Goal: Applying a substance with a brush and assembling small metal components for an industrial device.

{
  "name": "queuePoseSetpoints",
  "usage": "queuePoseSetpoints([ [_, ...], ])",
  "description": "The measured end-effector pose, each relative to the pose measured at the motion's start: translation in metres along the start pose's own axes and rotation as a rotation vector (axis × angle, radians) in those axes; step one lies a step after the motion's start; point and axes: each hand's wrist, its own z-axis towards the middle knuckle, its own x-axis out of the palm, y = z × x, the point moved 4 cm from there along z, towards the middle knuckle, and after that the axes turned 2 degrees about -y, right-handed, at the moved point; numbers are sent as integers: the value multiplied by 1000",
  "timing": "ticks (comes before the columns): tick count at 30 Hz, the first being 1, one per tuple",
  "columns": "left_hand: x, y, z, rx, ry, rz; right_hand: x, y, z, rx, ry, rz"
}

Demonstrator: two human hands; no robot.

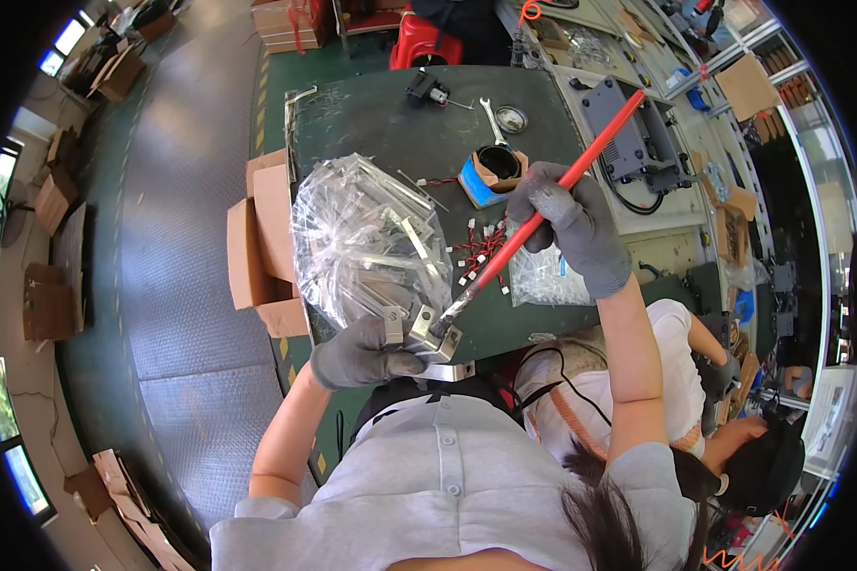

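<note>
My left hand (369,355), in a grey glove, is closed around a few silver metal brackets (432,335) at the table's near edge. My right hand (573,224), also gloved, grips a long red-handled brush (595,145). The brush slants down to the left, its dark tip on or just over the brackets; actual contact is hard to tell. Just beyond my left hand lies a clear plastic bag (338,247) full of similar metal parts. A blue box (486,190) with a dark round container (497,162) inside stands beyond my right hand.
Red wires with white connectors (481,249) and a bag of small clear pieces (552,276) lie on the green table (371,114). Farther back are a wrench (491,119), a round dish (511,119) and a black device (427,88). Cardboard boxes (257,238) border the left. A person (571,381) sits close on my right.
</note>
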Motion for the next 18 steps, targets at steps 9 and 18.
queuePoseSetpoints([
  [9,8,-2,-1,11,-19,-106,-12,-7,0,-99,-2,-67],
  [18,14,-3,8,-42,69,-11,-1,3,-1,-6,34,4],
])
